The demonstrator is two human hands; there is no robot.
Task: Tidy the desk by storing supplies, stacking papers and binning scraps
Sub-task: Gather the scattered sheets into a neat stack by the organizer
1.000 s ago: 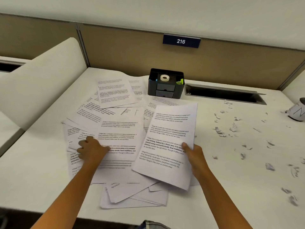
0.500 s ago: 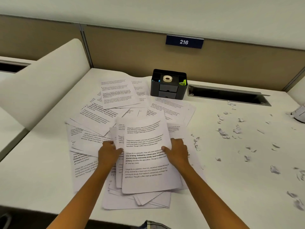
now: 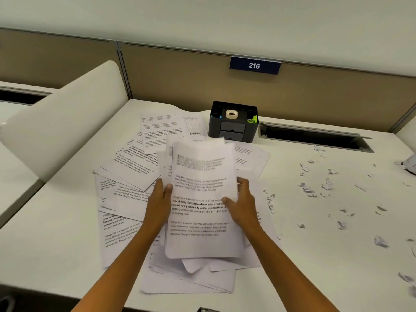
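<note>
A bundle of printed sheets [image 3: 202, 235] is lifted off the desk, its far end tilted up and blurred. My left hand [image 3: 158, 199] grips its left edge with the thumb on top. My right hand [image 3: 244, 202] grips the right edge, thumb lying across the text. Under and around the bundle lie several loose printed sheets [image 3: 130, 167], spread over the white desk [image 3: 56, 244]. Torn paper scraps [image 3: 324, 188] are scattered over the desk's right half.
A black desk organiser [image 3: 233, 129] with two small drawers, a tape roll [image 3: 231, 114] and green clips stands at the back. A cable slot [image 3: 315, 137] runs to its right. A white curved divider [image 3: 63, 113] borders the left. A crumpled item [image 3: 410, 163] lies at the right edge.
My hands came together on either side of the gathered sheets and raised them from the pile; the bundle's far end now tilts up towards the organiser.
</note>
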